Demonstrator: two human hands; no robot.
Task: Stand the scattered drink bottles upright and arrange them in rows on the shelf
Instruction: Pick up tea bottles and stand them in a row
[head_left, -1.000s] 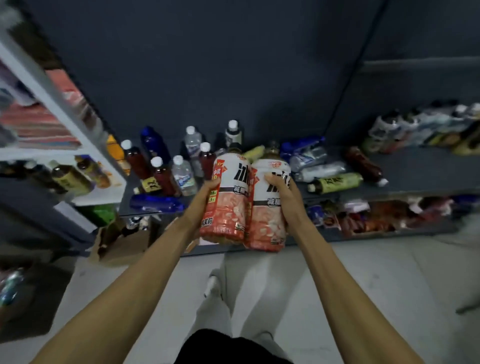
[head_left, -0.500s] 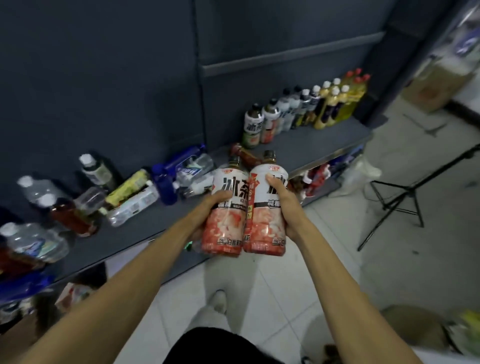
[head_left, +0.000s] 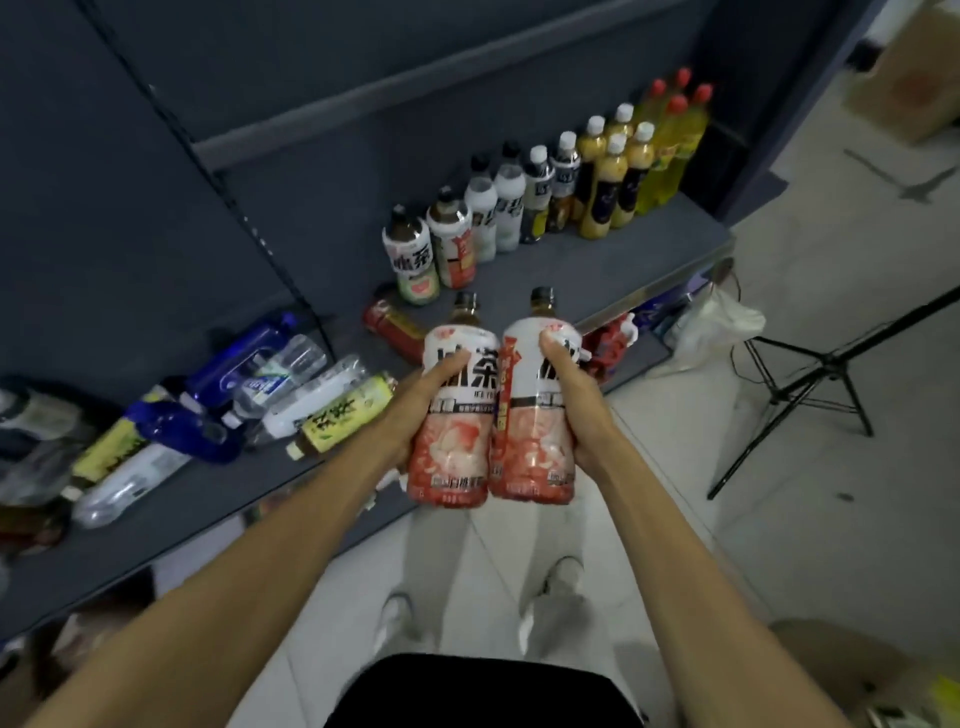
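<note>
Left fingers: the thumb (head_left: 451, 370) lies across the front label of the left peach-tea bottle (head_left: 453, 415); the other fingers wrap behind it, out of sight.
Right fingers: the thumb (head_left: 551, 349) presses on the upper label of the right peach-tea bottle (head_left: 535, 410); the remaining fingers curl round its far side.
Left hand (head_left: 410, 415): grips its bottle from the left flank, at mid-height.
Right hand (head_left: 582, 405): grips its bottle from the right flank, at mid-height.
Held bottles: both upright, dark caps on top, sides touching each other, carried in the air in front of the shelf edge above the floor.
Shelf (head_left: 597, 260): a dark board running from lower left to upper right.
Standing row (head_left: 545, 192): upright bottles lined along the back of the shelf, white-and-pink tea bottles at the near end, then dark-labelled ones, then yellow ones with white and red caps at the far end.
Red bottle (head_left: 392, 327): lies on its side on the shelf, just behind the held pair.
Scattered bottles (head_left: 234, 410): blue, clear and green-tea bottles lie on their sides in a heap on the left part of the shelf.
Plastic bag (head_left: 717, 322): pale, sits on the floor beside the shelf end.
Tripod (head_left: 810, 384): black legs stand on the tiled floor at right.
Person: pale shoes (head_left: 556, 587) on the floor below the arms.
</note>
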